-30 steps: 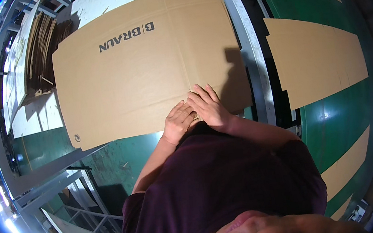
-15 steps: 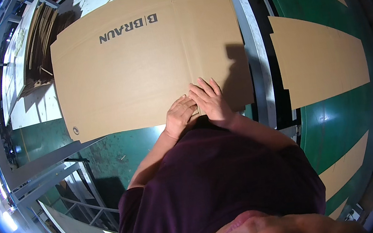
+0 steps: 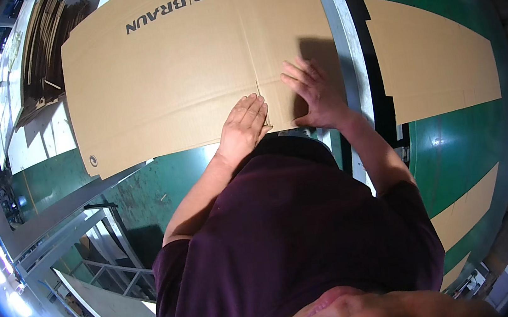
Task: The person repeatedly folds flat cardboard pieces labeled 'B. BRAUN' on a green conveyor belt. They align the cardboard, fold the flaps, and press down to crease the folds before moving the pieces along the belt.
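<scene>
A large flat brown cardboard sheet (image 3: 161, 75) with dark printing at its far side lies in front of me, its near edge close to my body. Beside the crease that runs up the sheet, my left hand (image 3: 242, 125) rests flat, fingers stretched out and close together; its thumb is by the near edge at a small cut. My right hand (image 3: 317, 94) is over the sheet's near right corner, fingers spread with nothing in them. Whether its fingertips touch the board I cannot tell.
Right of a pale metal rail (image 3: 346, 39), several cardboard sheets (image 3: 438, 60) lie spaced along a green conveyor belt (image 3: 448, 141). A stack of cardboard (image 3: 41, 51) stands on a white surface at the far left. A metal frame (image 3: 121, 238) is at the lower left.
My right hand has left the crease and moved right, its fingers spreading. The left hand has flattened out near the crease. The whole scene sits slightly higher in the view.
</scene>
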A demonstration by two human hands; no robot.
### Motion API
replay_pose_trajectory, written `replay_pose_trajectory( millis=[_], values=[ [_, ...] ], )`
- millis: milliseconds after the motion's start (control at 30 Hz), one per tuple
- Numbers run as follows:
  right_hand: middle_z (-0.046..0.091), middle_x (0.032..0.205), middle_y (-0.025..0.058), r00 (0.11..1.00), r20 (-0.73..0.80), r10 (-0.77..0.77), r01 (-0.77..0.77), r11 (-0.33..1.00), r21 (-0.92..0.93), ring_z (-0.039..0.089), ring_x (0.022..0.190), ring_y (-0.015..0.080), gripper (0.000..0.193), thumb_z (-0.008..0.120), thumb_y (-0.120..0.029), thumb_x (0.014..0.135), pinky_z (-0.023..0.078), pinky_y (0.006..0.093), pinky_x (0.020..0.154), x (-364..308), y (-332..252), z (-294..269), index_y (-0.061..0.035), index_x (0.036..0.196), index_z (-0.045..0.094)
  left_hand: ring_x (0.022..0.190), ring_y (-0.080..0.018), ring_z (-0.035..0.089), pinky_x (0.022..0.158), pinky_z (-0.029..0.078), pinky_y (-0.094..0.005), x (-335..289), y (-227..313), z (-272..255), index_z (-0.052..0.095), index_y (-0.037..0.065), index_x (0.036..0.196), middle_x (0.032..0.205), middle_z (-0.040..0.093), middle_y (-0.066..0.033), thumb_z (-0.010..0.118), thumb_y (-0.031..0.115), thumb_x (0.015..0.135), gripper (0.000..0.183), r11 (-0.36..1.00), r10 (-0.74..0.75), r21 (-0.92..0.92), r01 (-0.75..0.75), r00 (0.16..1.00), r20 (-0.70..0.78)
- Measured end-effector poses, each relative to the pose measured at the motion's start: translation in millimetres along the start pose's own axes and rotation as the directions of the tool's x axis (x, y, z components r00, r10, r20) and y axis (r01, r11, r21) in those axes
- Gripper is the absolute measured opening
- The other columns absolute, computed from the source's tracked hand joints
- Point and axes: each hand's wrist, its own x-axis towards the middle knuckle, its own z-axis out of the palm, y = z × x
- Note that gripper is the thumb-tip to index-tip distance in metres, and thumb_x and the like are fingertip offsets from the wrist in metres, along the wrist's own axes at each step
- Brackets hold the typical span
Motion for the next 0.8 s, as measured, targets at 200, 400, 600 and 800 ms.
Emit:
replay_pose_trajectory(
  millis=[200,400,600,800],
  values=[
    [0.041,0.144,0.011,0.949,-0.303,0.087,-0.067,0.995,0.076,0.031,0.138,0.0313,0.07,0.078,-0.031,0.071,0.023,0.0474,0.114,-37,32,-5,-0.0087,0.131,0.05,0.117,-0.0324,0.052,0.104,0.042,-0.0439,7,2,-2,0.059,-0.004,0.11,0.119,0.057,-0.0176,0.07,0.02,0.075,0.044,0.994,0.07,0.084,-0.076,0.995,0.075],
    [0.04,0.144,0.0129,0.238,-0.459,0.856,-0.958,0.127,-0.259,0.034,0.134,0.0383,0.069,0.06,-0.003,0.078,0.023,0.0547,0.111,-212,164,-15,-0.0105,0.142,0.035,0.121,-0.0353,0.05,0.107,0.04,-0.0459,1,6,-4,0.054,-0.003,0.121,0.125,0.054,-0.0196,0.066,0.023,0.082,0.049,0.991,0.004,0.134,-0.027,0.985,0.171],
    [0.036,0.146,0.0169,0.332,-0.395,0.856,-0.912,0.184,-0.368,0.03,0.137,0.0359,0.063,0.057,-0.006,0.081,0.024,0.0471,0.113,-301,254,50,-0.0057,0.141,0.037,0.121,-0.0369,0.05,0.106,0.039,-0.0482,2,4,-2,0.055,-0.003,0.121,0.126,0.054,-0.0203,0.064,0.028,0.085,0.049,0.976,0.039,0.203,-0.084,0.975,0.218],
    [0.067,0.099,0.0155,0.615,-0.556,0.559,-0.738,0.657,-0.155,0.064,0.088,0.0365,0.048,0.064,-0.003,0.074,0.052,0.0428,0.077,-151,181,-104,-0.0066,0.121,0.058,0.118,-0.038,0.051,0.104,0.04,-0.05,5,0,-1,0.055,-0.004,0.12,0.124,0.055,-0.0214,0.06,0.032,0.087,0.049,0.963,0.078,0.235,-0.133,0.97,0.231]
  ],
)
